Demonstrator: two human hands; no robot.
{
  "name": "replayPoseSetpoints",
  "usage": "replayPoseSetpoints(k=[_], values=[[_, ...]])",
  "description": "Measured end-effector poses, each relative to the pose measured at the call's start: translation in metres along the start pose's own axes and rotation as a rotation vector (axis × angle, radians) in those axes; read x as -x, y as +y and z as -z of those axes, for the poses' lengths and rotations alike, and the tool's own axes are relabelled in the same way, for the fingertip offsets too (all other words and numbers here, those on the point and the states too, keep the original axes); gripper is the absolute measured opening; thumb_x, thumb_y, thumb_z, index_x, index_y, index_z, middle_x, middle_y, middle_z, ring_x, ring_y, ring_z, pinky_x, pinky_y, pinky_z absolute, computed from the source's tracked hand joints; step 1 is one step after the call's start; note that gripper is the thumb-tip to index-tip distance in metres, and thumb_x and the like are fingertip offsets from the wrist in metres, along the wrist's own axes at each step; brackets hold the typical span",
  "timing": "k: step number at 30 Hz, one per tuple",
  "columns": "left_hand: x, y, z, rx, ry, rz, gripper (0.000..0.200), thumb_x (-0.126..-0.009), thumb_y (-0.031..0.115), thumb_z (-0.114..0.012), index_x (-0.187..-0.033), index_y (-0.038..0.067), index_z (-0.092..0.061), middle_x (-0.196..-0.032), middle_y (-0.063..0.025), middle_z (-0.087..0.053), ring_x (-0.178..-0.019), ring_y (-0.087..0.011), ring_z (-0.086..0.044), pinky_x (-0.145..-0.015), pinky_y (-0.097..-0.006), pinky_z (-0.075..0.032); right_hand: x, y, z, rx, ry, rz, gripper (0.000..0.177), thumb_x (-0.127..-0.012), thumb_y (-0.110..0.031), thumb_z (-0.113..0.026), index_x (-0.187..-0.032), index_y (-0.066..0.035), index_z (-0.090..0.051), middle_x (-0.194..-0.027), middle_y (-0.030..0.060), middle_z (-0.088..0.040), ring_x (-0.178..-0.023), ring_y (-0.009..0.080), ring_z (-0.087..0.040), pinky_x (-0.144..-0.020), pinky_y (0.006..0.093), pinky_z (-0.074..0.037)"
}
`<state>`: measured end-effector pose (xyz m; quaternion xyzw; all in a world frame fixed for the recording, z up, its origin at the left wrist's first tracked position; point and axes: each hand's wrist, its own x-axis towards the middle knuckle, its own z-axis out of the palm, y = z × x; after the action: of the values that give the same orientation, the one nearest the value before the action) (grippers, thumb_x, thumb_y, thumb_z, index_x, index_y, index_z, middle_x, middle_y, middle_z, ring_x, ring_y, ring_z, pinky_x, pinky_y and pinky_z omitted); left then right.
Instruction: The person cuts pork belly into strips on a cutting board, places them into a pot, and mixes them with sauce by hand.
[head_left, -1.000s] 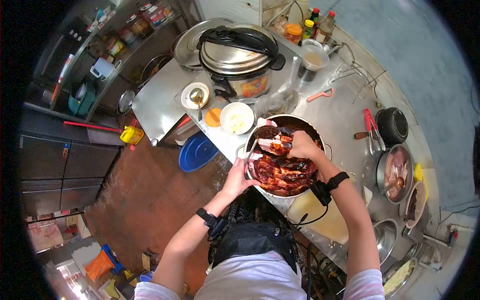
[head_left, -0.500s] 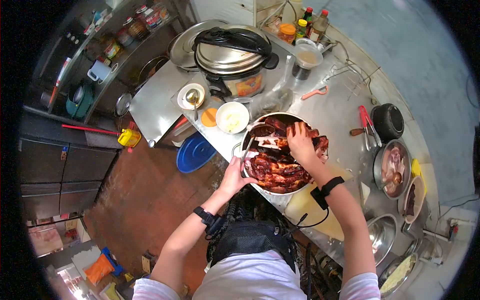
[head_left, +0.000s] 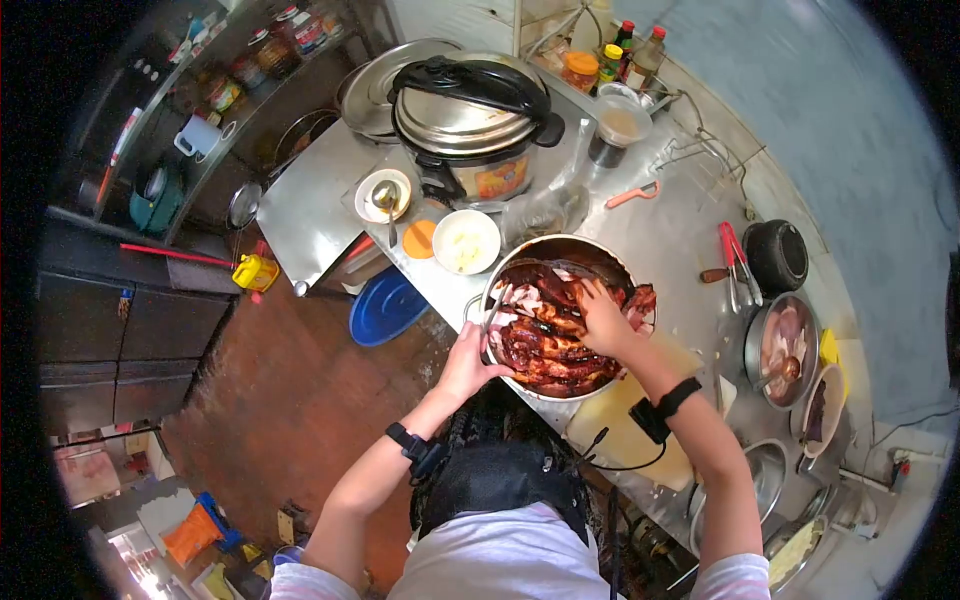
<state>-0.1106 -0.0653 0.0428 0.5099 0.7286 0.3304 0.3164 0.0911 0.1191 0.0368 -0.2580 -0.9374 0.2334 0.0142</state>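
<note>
A round metal pot [head_left: 622,262] stands at the counter's front edge, holding dark, sauce-coated strips of meat [head_left: 550,350]. My left hand [head_left: 467,362] grips the pot's left side near the rim, thumb along the outer wall. Inside the pot, my right hand [head_left: 603,318] is closed on meat at the right side, fingertips partly hidden among the pieces. A thin metal handle [head_left: 492,310] leans against the inner left rim; its other end is hidden. One piece of meat at the right reaches the rim.
Left of the pot are a white bowl of pale chopped pieces [head_left: 467,242] and a bowl with a spoon [head_left: 384,194]. Behind stands a pressure cooker [head_left: 470,125]. Tongs [head_left: 738,262] and a bowl of raw meat [head_left: 783,350] lie right. A cutting board [head_left: 630,430] sits in front.
My right hand has moved lower in the pot, and the meat under it has shifted towards me. Dark sauce shows along the far side; the ladle's bowl has dropped from sight. My left hand stays at the rim.
</note>
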Motion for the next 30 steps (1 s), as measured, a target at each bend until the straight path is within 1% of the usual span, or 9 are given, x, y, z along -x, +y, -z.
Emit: replayPoseSetpoints(k=[4, 6, 9, 14, 22, 24, 26, 28, 30], values=[[0.000, -0.006, -0.002, -0.015, -0.008, 0.004, 0.072, -0.049, 0.019, -0.088, -0.109, 0.003, -0.052, -0.081, -0.0074, -0.042, -0.073, -0.0227, -0.045, -0.067, -0.0344, -0.042, -0.002, -0.029, 0.003, 0.030, 0.011, -0.087, 0.076, -0.062, -0.017, -0.071, -0.128, 0.001, -0.039, -0.132, 0.0258, -0.037, -0.126, 0.0433, -0.030, -0.107, 0.0496, -0.025], [-0.001, -0.009, -0.003, 0.025, 0.004, -0.009, 0.066, -0.045, 0.027, -0.089, -0.090, 0.001, -0.049, -0.075, -0.0061, -0.037, -0.071, -0.0233, -0.041, -0.064, -0.0344, -0.039, -0.013, -0.049, 0.018, 0.105, -0.083, -0.226, 0.076, -0.065, -0.023, -0.071, -0.128, 0.003, -0.038, -0.134, 0.0260, -0.035, -0.127, 0.0424, -0.030, -0.106, 0.0483, -0.028], [-0.002, -0.006, -0.002, 0.014, -0.017, 0.007, 0.072, -0.048, 0.019, -0.088, -0.108, 0.003, -0.052, -0.079, -0.0068, -0.040, -0.071, -0.0220, -0.044, -0.065, -0.0342, -0.041, -0.031, -0.055, 0.008, 0.220, -0.254, -0.370, 0.070, -0.071, -0.023, -0.067, -0.127, 0.007, -0.039, -0.137, 0.0274, -0.031, -0.129, 0.0408, -0.029, -0.101, 0.0437, -0.036], [-0.003, -0.001, 0.001, -0.002, -0.028, 0.030, 0.072, -0.049, 0.020, -0.087, -0.110, 0.004, -0.052, -0.077, -0.0067, -0.040, -0.070, -0.0217, -0.043, -0.065, -0.0344, -0.041, -0.042, -0.048, -0.003, 0.228, -0.408, -0.403, 0.055, -0.086, -0.016, -0.048, -0.133, 0.008, -0.032, -0.146, 0.0234, -0.018, -0.135, 0.0377, -0.021, -0.096, 0.0398, -0.043], [-0.004, 0.000, -0.002, -0.007, -0.006, -0.007, 0.070, -0.049, 0.023, -0.088, -0.105, 0.001, -0.051, -0.080, -0.0086, -0.042, -0.071, -0.0249, -0.045, -0.066, -0.0356, -0.042, -0.058, -0.028, -0.004, 0.162, -0.472, -0.370, 0.082, -0.081, -0.038, -0.061, -0.139, 0.006, -0.021, -0.148, 0.0223, -0.007, -0.136, 0.0369, -0.014, -0.102, 0.0446, -0.036], [-0.003, -0.002, -0.005, -0.010, -0.007, -0.008, 0.069, -0.049, 0.023, -0.088, -0.103, 0.000, -0.051, -0.080, -0.0089, -0.042, -0.072, -0.0257, -0.045, -0.066, -0.0360, -0.042, -0.057, -0.011, -0.009, 0.136, -0.264, -0.279, 0.076, -0.076, -0.036, -0.066, -0.129, 0.010, -0.037, -0.140, 0.0265, -0.027, -0.130, 0.0390, -0.027, -0.103, 0.0452, -0.033], [-0.004, -0.003, -0.005, -0.010, -0.004, -0.006, 0.069, -0.049, 0.024, -0.088, -0.102, 0.000, -0.051, -0.081, -0.0092, -0.042, -0.073, -0.0265, -0.045, -0.067, -0.0364, -0.042, -0.059, 0.011, 0.005, -0.391, -0.065, -0.298, 0.058, -0.076, -0.031, -0.065, -0.113, 0.012, -0.051, -0.124, 0.0290, -0.046, -0.119, 0.0392, -0.040, -0.100, 0.0413, -0.036], [-0.004, -0.002, -0.004, -0.006, -0.023, 0.012, 0.070, -0.048, 0.024, -0.088, -0.103, 0.000, -0.052, -0.081, -0.0088, -0.042, -0.073, -0.0257, -0.046, -0.067, -0.0362, -0.042, -0.056, 0.048, -0.030, -0.232, 0.386, -0.480, 0.038, -0.080, -0.024, -0.058, -0.103, 0.006, -0.058, -0.105, 0.0252, -0.057, -0.098, 0.0393, -0.052, -0.089, 0.0417, -0.042], [-0.005, 0.006, -0.001, 0.014, -0.031, 0.030, 0.070, -0.049, 0.023, -0.088, -0.104, 0.001, -0.052, -0.080, -0.0082, -0.042, -0.073, -0.0248, -0.046, -0.067, -0.0355, -0.043, -0.066, 0.051, -0.023, -0.394, 0.299, -0.823, 0.037, -0.082, -0.024, -0.057, -0.105, 0.005, -0.057, -0.095, 0.0233, -0.059, -0.085, 0.0374, -0.058, -0.081, 0.0413, -0.046]])
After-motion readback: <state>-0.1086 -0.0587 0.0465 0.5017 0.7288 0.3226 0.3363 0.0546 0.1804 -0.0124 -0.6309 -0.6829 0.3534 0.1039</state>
